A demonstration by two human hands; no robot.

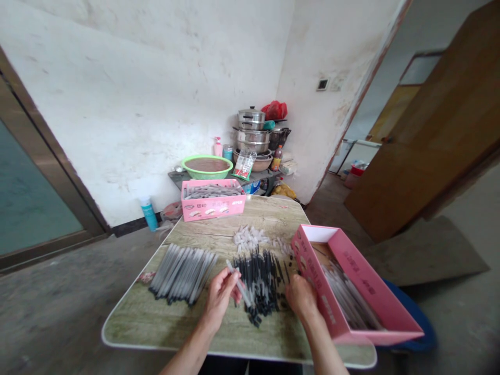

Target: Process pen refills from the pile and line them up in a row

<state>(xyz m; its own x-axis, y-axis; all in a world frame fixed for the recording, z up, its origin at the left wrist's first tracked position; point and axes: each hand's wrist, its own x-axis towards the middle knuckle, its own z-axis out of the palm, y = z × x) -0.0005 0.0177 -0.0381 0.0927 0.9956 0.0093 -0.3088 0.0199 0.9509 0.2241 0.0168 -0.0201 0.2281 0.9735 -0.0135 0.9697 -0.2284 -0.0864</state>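
My left hand (223, 292) pinches a translucent pen-like tube (242, 289), tilted over the table's middle. Beside it lies a heap of slim black sticks with clear and black ends (262, 276). My right hand (300, 295) is curled down at the right of this heap, by small loose black pieces (282, 302); whatever its fingers hold is hidden. To the left, a row of translucent tubes with black ends (183, 273) lies side by side. Beyond the black sticks is a pile of small whitish translucent pieces (249, 237).
A pink box (375, 291) partly filled with tubes stands at the table's right edge. Another pink box (213, 207), full of tubes, sits at the far left corner. Behind stand a green basin (207, 175) and stacked steel pots (253, 136). The wood-patterned table (133, 325) has rounded corners.
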